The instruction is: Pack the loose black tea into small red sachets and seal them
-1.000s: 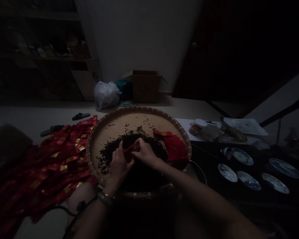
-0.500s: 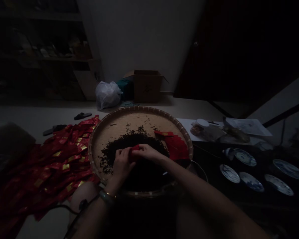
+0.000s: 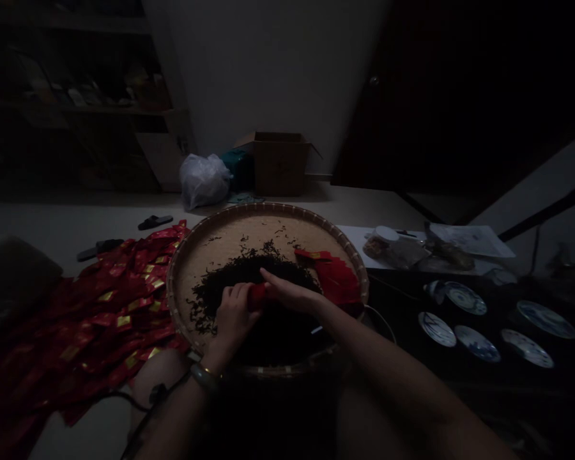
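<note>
My left hand [image 3: 234,313] is closed around a small red packet [image 3: 257,296] above a round woven bamboo tray [image 3: 234,223]. My right hand [image 3: 292,294] lies with fingers stretched out and pressed together, its palm side against the packet's right end. Below both hands spreads a heap of dark dried leaves [image 3: 268,262], which look like tea. A fan of flat red packets [image 3: 338,278] rests inside the tray at its right side. How full the held packet is cannot be made out in the dim light.
Many red packets with gold labels [image 3: 138,287] cover the floor at the left. Blue-and-white dishes [image 3: 476,344] stand on a dark surface at the right, near bags and a white-lidded jar [image 3: 386,234]. Behind are a cardboard box [image 3: 280,166] and a white plastic bag [image 3: 204,181].
My right hand has gone from gripping the red packet with bent fingers to lying stretched out against its end. My left hand still holds the packet. The view has shifted slightly.
</note>
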A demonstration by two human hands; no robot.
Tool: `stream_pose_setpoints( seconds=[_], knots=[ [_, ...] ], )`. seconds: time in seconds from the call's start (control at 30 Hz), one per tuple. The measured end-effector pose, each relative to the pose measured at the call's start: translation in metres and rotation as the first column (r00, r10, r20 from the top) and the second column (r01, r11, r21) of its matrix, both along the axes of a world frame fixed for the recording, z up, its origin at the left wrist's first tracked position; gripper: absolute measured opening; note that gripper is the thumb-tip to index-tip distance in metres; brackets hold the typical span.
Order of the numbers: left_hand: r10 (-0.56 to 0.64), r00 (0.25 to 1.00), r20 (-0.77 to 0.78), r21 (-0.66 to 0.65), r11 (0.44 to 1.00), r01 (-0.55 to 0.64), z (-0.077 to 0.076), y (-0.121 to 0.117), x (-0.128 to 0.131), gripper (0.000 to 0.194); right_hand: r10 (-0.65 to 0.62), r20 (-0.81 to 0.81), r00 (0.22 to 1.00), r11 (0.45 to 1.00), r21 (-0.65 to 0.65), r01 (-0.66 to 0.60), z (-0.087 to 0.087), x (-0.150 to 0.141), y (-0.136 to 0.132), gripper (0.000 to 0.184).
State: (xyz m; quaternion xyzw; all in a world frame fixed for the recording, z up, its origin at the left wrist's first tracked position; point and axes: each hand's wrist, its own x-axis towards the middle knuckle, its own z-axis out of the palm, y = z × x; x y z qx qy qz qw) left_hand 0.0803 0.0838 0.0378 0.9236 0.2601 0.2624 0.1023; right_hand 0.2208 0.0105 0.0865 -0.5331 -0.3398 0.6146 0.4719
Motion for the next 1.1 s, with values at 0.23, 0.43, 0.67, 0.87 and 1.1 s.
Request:
stream_pose_setpoints(
  seconds=[0.23,0.43,0.67,0.87,1.1],
  knots=[
    [0.064,0.995,0.08,-0.08,0.995,-0.058,-0.001,0.008,-0.003,0.034,-0.101,0.418,0.903,0.994,0.011,0.106,0.01,0.06,-0.015,0.06],
    [0.077,0.987,0.141,-0.109,0.992,-0.061,-0.003,0.009,-0.004,0.032,0.277,0.894,0.352,0.961,-0.258,-0.102,-0.014,0.045,-0.017,0.105],
    [0.112,0.986,0.124,-0.112,0.989,-0.098,-0.001,0.009,-0.004,0.033,0.253,0.961,0.109,0.966,-0.244,-0.089,-0.011,0.028,-0.006,0.063],
    [0.165,0.984,0.062,-0.085,0.984,-0.159,0.008,0.006,-0.003,0.032,0.135,0.969,0.207,0.988,-0.116,-0.103,-0.015,0.042,-0.006,0.046],
    [0.18,0.983,0.032,-0.067,0.982,-0.178,0.021,0.009,0.006,0.036,-0.212,0.807,0.552,0.97,0.242,0.017,0.006,0.071,-0.014,0.045]
  ],
)
